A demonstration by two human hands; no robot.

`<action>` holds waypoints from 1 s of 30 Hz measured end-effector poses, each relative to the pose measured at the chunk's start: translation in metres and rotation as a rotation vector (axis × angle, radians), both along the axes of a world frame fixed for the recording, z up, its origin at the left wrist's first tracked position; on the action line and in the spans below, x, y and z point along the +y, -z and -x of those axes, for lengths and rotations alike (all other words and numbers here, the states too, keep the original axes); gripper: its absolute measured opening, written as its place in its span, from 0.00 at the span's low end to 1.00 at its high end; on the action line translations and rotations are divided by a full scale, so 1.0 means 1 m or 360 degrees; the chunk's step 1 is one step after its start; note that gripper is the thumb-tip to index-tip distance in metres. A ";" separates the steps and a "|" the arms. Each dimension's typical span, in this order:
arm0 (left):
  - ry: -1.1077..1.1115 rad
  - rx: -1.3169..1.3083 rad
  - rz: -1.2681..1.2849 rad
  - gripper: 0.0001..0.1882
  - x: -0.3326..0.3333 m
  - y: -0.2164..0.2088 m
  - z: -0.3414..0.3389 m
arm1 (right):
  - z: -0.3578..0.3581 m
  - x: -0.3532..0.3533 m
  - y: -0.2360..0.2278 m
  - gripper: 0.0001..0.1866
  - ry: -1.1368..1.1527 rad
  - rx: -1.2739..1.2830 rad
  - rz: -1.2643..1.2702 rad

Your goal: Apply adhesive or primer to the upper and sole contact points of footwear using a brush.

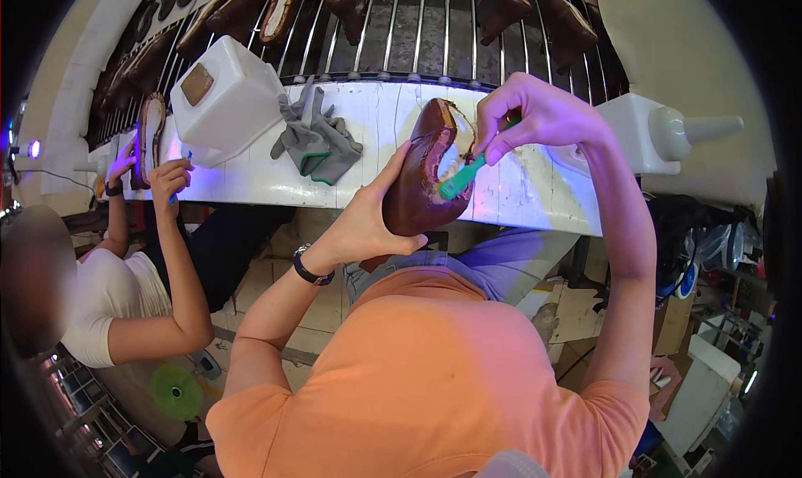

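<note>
- A white, paint-worn surface [368, 173] runs from left to right across the scene. On its far side is a rack of metal rods [418, 27] carrying several brown shoe uppers.
- The left hand [368, 223] holds a brown shoe upper [422, 186] just above the near edge of the surface. The palm cups its side, the fingers are clamped round the body and the thumb is pressed underneath. A dark wristwatch [309, 269] sits on that wrist.
- The right hand [535, 115] comes down from above, its fingers pinched together on a small brush with a green handle [461, 177]. The brush tip touches the pale inner rim of the upper.
- The upper looks light and fairly stiff, moulded to shape, with a smooth, possibly slick outer skin. The edge being brushed may be wet or tacky, so I judge the safest hold to be round the outer body, away from that rim, as the left hand has it.
- On the surface, left of the upper, lies a crumpled pair of grey gloves [317, 136]. Further left stands a white plastic jug [225, 98], tilted.
- To the right stands a white squeeze bottle with a cone nozzle [668, 131].
- At far left a co-worker in a white top [117, 298] handles another upper [150, 140] with both hands.
</note>
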State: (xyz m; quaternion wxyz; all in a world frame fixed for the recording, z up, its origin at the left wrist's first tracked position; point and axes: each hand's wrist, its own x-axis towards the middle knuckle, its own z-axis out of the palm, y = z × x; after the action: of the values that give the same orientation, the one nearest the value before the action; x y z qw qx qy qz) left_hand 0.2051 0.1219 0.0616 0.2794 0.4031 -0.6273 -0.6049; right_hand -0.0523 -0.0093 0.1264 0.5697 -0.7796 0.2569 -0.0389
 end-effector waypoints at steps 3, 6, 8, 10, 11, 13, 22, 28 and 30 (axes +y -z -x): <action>0.0011 -0.0006 -0.0009 0.59 0.000 -0.002 -0.002 | -0.002 -0.003 -0.011 0.07 -0.0096 0.0185 0.0025; -0.0011 0.0078 -0.0061 0.59 -0.001 0.000 -0.002 | 0.003 -0.005 -0.016 0.07 -0.0078 0.0222 0.0120; -0.0021 0.0091 -0.0139 0.59 -0.002 0.000 -0.003 | 0.003 -0.006 -0.017 0.07 -0.0004 0.0136 0.0111; -0.0035 0.0098 -0.0219 0.59 -0.001 0.000 -0.005 | -0.001 -0.009 -0.015 0.08 0.0067 0.0044 0.0098; -0.0062 0.0115 -0.0254 0.58 -0.001 -0.001 -0.005 | -0.007 -0.011 -0.014 0.07 0.0026 -0.0053 0.0226; -0.0072 0.0118 -0.0290 0.58 -0.001 -0.002 -0.006 | -0.015 -0.010 -0.013 0.07 -0.0009 -0.0186 0.0259; -0.0128 0.0255 -0.0401 0.47 -0.002 0.012 -0.015 | 0.005 -0.022 -0.029 0.06 0.0169 0.0055 0.0634; -0.0266 0.0403 -0.0443 0.40 0.001 0.015 -0.014 | -0.021 -0.013 -0.037 0.08 0.0109 -0.0293 0.0541; -0.0270 0.0452 -0.0494 0.40 0.002 0.015 -0.012 | -0.016 -0.018 -0.042 0.07 -0.0061 0.0131 0.0447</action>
State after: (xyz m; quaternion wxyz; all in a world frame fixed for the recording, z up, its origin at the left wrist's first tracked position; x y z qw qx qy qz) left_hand 0.2176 0.1240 0.0461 0.3494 0.4034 -0.4449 -0.7193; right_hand -0.0360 -0.0277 0.1684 0.4447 -0.8574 0.2571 -0.0317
